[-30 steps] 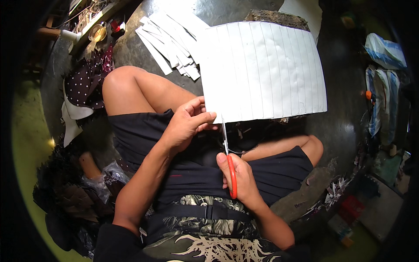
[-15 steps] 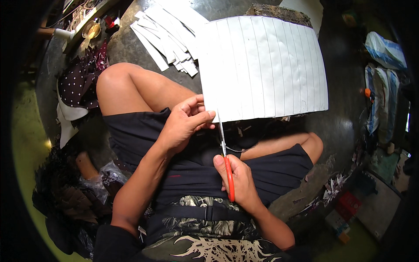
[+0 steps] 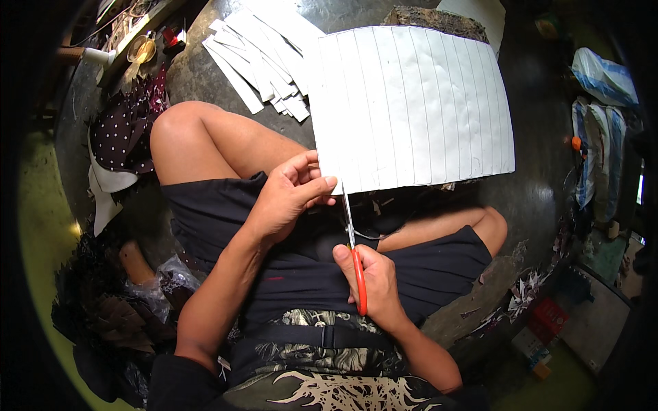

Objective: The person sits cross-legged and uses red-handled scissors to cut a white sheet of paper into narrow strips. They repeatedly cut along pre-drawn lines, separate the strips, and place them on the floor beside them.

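Observation:
I sit cross-legged on a dark floor. My left hand [image 3: 288, 198] pinches the near left corner of a large white sheet [image 3: 411, 109] marked with parallel lines. My right hand [image 3: 373, 284] grips a pair of orange-handled scissors [image 3: 355, 257], whose blades point up at the sheet's lower edge beside my left thumb. The sheet hangs over my knees and hides part of the floor.
A pile of cut white strips [image 3: 264, 58] lies on the floor beyond my left knee. Dotted dark fabric [image 3: 127, 130] and white scraps lie at left, bags [image 3: 603, 75] at right. A rough block [image 3: 439, 17] peeks above the sheet.
The sheet has shifted slightly right and lower in view; the scissors' blades have reached its lower edge near the left corner. Both hands keep their holds.

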A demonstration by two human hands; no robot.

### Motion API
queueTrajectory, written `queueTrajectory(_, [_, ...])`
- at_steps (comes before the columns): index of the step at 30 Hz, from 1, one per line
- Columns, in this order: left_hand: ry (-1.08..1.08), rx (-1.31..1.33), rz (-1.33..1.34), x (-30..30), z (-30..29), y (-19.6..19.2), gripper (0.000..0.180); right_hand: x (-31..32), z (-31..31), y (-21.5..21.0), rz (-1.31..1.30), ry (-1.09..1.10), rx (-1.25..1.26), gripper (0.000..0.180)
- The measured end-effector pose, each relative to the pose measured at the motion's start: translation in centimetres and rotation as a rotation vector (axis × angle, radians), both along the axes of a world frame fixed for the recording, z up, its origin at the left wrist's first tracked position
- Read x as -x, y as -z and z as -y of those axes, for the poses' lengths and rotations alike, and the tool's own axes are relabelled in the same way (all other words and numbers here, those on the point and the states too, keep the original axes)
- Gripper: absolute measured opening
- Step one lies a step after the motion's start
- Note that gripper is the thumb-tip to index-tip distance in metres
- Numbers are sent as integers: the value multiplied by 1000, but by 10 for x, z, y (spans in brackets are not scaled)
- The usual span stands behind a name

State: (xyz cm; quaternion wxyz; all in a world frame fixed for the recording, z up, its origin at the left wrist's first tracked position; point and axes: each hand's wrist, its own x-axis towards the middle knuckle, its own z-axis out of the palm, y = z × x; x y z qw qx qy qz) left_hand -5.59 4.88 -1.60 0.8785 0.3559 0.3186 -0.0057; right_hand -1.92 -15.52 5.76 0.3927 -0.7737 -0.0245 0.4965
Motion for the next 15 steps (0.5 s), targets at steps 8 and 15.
queueTrajectory(8, [24, 17, 15, 5, -5, 5, 56, -5, -8, 9, 26, -6, -11, 64])
queueTrajectory(15, [51, 23, 21, 7, -8, 5, 65, -13, -19, 23, 94, -86, -76, 60])
